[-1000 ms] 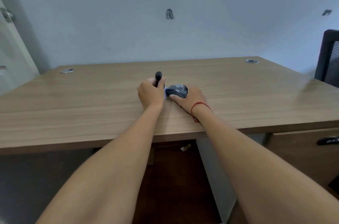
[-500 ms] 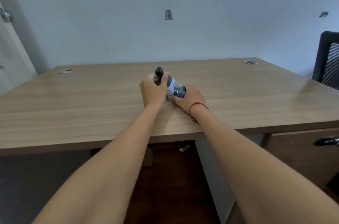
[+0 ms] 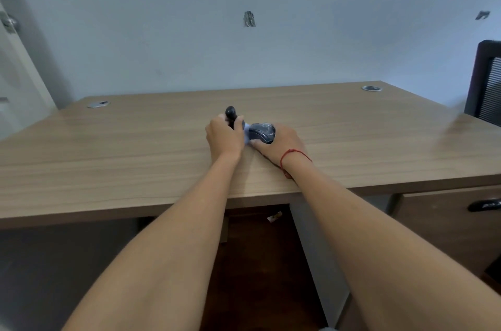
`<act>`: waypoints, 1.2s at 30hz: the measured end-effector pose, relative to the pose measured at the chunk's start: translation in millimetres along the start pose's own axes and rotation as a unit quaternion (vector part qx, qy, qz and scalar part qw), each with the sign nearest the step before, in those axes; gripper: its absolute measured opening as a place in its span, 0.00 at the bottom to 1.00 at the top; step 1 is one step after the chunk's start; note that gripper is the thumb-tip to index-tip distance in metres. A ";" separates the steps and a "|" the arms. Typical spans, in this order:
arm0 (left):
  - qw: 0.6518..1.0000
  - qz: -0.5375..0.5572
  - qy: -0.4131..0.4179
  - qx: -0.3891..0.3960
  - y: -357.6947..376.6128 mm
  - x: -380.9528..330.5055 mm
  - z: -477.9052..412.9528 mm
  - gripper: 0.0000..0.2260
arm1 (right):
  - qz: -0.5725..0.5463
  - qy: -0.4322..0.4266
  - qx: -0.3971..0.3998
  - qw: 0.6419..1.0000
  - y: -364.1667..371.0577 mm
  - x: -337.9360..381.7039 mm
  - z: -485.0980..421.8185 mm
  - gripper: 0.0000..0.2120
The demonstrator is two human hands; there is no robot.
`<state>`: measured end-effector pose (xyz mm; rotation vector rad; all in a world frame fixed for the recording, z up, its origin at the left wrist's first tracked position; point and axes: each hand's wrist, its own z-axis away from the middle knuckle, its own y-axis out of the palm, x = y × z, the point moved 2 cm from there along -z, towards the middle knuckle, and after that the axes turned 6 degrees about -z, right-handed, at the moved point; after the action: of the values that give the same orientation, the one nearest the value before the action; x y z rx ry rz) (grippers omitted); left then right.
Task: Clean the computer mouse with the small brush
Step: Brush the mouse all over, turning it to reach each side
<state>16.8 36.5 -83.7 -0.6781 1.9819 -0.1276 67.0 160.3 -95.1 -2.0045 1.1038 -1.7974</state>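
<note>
Soft, even, rather dim indoor light with a cool bluish cast over the wall point(image 3: 298, 32); no hard shadows; only a faint shade under the left hand point(image 3: 225, 135) and right hand point(image 3: 279, 143) on the tabletop point(image 3: 108, 157); the space beneath the tabletop is dark; a pale smeared patch of glare or blur lies on the tabletop's far right, beside the chair point(image 3: 488, 81); wide-angle distortion bends the tabletop's edges and stretches the forearms huge at the bottom; overall slightly soft; the mouse point(image 3: 262, 133) shows dull highlights, its detail unclear.

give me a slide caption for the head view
Left hand works a small brush against a computer mouse steadied by the right hand.
</note>
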 end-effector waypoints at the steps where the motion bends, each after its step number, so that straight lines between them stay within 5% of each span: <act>1: 1.000 -0.013 -0.019 -0.004 0.1 3.1 -1.8 0.11 | -0.011 -0.002 -0.001 1.000 0.6 -1.1 0.1 0.15; 3: 0.999 -0.021 -0.038 0.000 1.7 6.1 -3.0 0.12 | -0.048 0.012 -0.017 0.999 1.3 -1.8 -1.2 0.13; 6: 0.998 -0.013 -0.059 0.000 2.9 9.0 -3.5 0.12 | -0.097 0.051 -0.032 0.993 1.3 -2.9 -6.2 0.23; 14: 0.979 0.160 -0.113 0.056 4.5 10.0 -2.3 0.12 | -0.048 0.065 -0.058 0.995 3.5 -9.3 -15.3 0.19; 20: 0.996 0.049 -0.068 0.010 -1.0 1.0 5.5 0.10 | -0.023 0.060 -0.072 0.995 5.5 -11.9 -18.6 0.21; 25: 0.978 0.161 -0.110 0.080 3.4 4.2 5.1 0.08 | -0.012 0.060 -0.089 0.994 4.0 -11.2 -19.1 0.24; 30: 0.984 0.150 -0.097 0.002 -0.8 6.4 3.4 0.07 | -0.006 0.054 -0.090 0.994 4.7 -12.1 -19.4 0.24; 36: 0.982 0.157 -0.090 0.047 -0.2 5.6 4.5 0.10 | -0.004 0.055 -0.092 0.994 4.6 -12.0 -19.4 0.25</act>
<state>18.8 34.3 -90.2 -0.2985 1.8695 0.0315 47.7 170.9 -102.7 -2.0330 1.3397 -1.8928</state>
